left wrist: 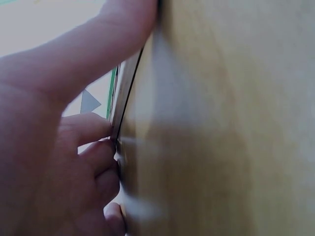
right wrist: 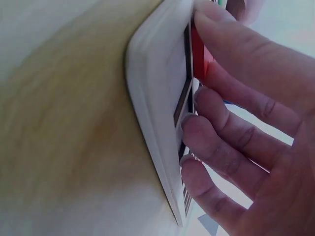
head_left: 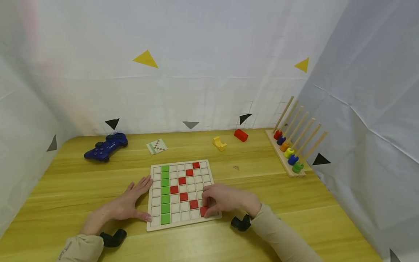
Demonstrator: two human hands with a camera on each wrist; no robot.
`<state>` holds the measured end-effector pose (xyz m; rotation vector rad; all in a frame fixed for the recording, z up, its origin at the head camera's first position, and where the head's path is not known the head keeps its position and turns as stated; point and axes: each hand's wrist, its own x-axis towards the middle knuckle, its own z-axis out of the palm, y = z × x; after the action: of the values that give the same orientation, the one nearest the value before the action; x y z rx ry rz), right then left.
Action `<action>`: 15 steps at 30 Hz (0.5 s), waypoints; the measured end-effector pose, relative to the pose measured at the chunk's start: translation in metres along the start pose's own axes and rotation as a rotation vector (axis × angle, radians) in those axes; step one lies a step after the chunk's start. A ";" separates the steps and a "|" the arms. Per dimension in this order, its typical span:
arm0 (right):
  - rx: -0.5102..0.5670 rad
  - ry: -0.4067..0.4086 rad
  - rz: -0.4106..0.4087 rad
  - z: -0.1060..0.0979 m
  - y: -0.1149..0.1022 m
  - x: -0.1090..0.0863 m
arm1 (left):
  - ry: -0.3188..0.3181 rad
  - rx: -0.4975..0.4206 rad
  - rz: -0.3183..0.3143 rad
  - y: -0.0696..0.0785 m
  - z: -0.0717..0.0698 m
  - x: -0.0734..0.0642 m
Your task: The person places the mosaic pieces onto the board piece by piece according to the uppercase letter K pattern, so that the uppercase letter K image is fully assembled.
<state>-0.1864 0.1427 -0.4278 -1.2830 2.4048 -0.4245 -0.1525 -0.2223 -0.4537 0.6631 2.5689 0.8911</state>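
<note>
A wooden grid board (head_left: 176, 217) lies on the table, with a column of green tiles (head_left: 165, 199) near its left side. Red tiles (head_left: 183, 197) form a sideways V to the right of that column. My right hand (head_left: 226, 196) pinches a red tile (right wrist: 198, 51) between thumb and index finger at the board's lower right; its other fingers touch the board in the right wrist view. Against the board's left edge rests my left hand (head_left: 129, 202), its fingers and thumb spread. In the left wrist view the tiles are mostly hidden.
Behind the board lies a small pattern card (head_left: 157, 146) with green and red marks. A blue game controller (head_left: 106, 146) sits at the back left. A yellow curved block (head_left: 219, 143), a red block (head_left: 241, 135) and a peg rack (head_left: 278, 153) with colored pieces stand toward the right.
</note>
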 end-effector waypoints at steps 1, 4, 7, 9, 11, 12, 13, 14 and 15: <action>-0.001 0.001 -0.004 0.000 0.000 0.000 | -0.001 0.000 0.001 0.000 0.000 0.000; -0.011 0.008 -0.018 0.002 0.001 0.000 | -0.004 -0.002 0.002 0.000 0.000 0.000; -0.020 0.020 -0.027 0.003 0.001 0.000 | -0.005 -0.006 0.003 0.000 0.001 0.000; -0.017 0.027 -0.037 0.003 0.002 -0.001 | -0.006 -0.009 0.002 0.000 0.000 0.000; -0.020 0.036 -0.047 0.003 0.002 -0.001 | -0.005 -0.009 0.003 -0.001 0.000 0.000; -0.022 0.038 -0.050 0.002 0.002 -0.001 | -0.003 -0.007 0.003 0.000 0.000 0.000; -0.024 0.039 -0.055 0.002 0.002 -0.001 | -0.003 -0.006 0.003 0.000 0.000 -0.001; -0.026 0.041 -0.060 0.002 0.002 -0.001 | -0.001 -0.007 0.004 0.000 0.000 -0.001; -0.029 0.042 -0.063 0.002 0.002 -0.001 | 0.001 -0.005 0.006 0.000 0.000 -0.001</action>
<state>-0.1870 0.1444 -0.4305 -1.3790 2.4187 -0.4400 -0.1522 -0.2229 -0.4534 0.6693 2.5661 0.8996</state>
